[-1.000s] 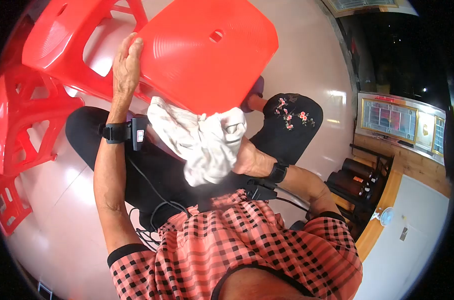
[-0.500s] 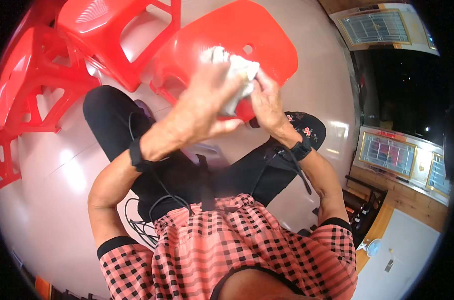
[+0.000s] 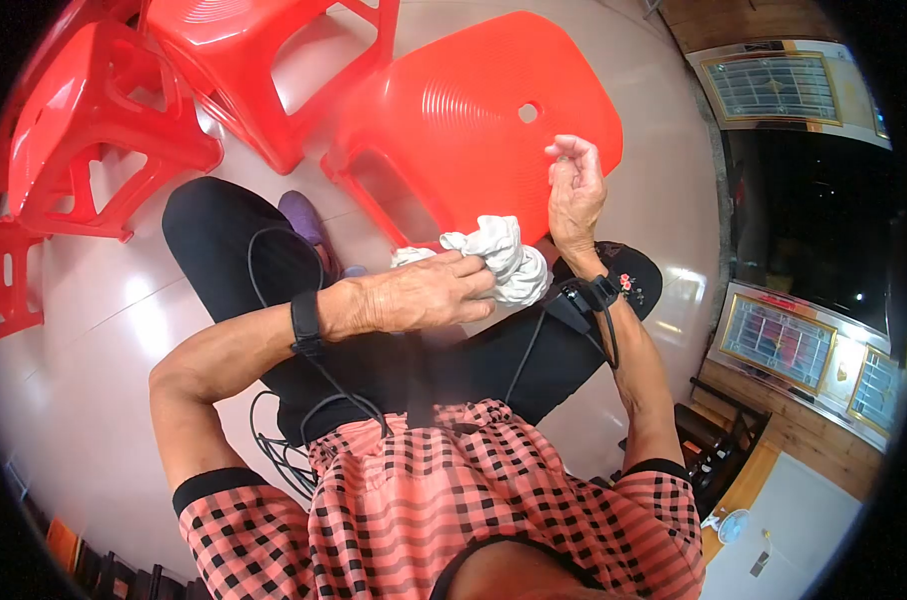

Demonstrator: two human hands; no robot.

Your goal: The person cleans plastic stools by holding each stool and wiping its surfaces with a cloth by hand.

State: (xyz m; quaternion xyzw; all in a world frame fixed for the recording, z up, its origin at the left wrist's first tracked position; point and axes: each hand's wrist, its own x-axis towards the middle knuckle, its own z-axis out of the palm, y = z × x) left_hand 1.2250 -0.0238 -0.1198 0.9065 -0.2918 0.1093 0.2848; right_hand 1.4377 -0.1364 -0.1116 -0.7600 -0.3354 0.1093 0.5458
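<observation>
A red plastic stool [image 3: 474, 110] with a round hole in its seat stands in front of my knees. My left hand [image 3: 419, 292] has its fingers wrapped round a crumpled white cloth [image 3: 504, 260], just off the near edge of the seat. The cloth hangs bunched over my lap, between my legs. At the right side of the seat is my right hand [image 3: 577, 190], its fingers curled and raised, with no cloth in it. Whether its fingertips touch the stool I cannot tell.
More red stools stand at the upper left, one [image 3: 244, 60] close beside the nearest stool. A black cable [image 3: 284, 470] loops by my left hip. Far right are a dark rack [image 3: 709, 450], a small fan [image 3: 734, 525] and glass-panelled cabinets [image 3: 779, 325].
My left hand has drawn the cloth back from the seat towards my lap. My right hand has let go of the cloth and moved right. The stools appear further right in view.
</observation>
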